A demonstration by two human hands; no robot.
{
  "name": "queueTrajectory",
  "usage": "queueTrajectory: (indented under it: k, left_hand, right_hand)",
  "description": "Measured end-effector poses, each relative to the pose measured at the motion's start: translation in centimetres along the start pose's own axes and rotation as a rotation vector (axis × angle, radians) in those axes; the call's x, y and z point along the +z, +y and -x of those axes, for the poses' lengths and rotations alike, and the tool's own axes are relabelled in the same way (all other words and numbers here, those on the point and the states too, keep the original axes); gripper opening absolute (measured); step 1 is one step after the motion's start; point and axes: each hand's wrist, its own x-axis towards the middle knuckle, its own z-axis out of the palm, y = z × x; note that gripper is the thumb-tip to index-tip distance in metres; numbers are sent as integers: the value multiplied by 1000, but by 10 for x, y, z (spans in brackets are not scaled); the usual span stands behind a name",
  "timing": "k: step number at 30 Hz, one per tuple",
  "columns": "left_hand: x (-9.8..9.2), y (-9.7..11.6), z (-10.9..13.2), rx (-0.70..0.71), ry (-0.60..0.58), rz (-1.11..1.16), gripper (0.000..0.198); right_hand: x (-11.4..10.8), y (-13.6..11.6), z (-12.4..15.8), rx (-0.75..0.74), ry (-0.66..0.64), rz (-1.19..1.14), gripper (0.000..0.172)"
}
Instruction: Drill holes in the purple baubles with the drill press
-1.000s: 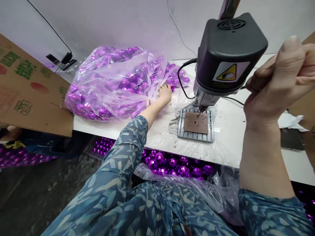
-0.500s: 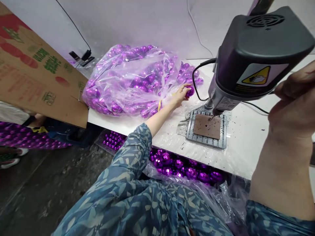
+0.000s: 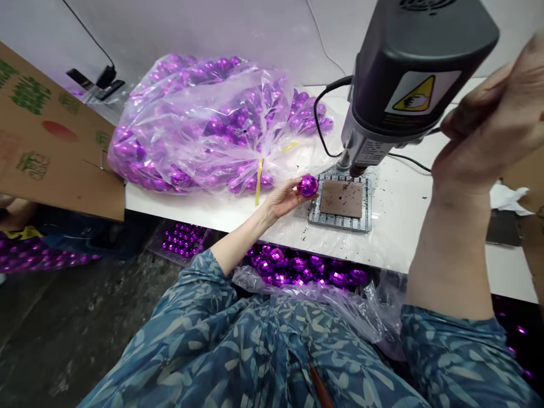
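One purple ball point(image 3: 307, 185) in the left hand point(image 3: 283, 199), beside a ribbed plate point(image 3: 340, 224).

Nearest, the right hand point(image 3: 488, 127) is raised, its fingers curled together; what they grip cannot be made out. Below the table point(image 3: 425, 238) edge lies an open bag of faceted balls point(image 3: 306, 275). On the table's near part, the left thumb and fingertips are clamped on the ball, which sits just left of the plate and its brown pad point(image 3: 342, 198). The drill head point(image 3: 416, 68) hangs over the pad. Farther back lies a tied clear bag point(image 3: 191, 130) of purple balls, with a cardboard box point(image 3: 55, 153) to its left.
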Motion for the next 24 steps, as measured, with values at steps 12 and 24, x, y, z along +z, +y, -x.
queueTrajectory:
  k: [12,24]
  left_hand:
    - [22,-31,-30,118,99,36,37]
    - [37,-44,-57,374,-37,-328,54]
  right_hand:
    - [-2,-4,3,-88,30,-7,70]
    - [-3,1,2,-109,4,-15,71]
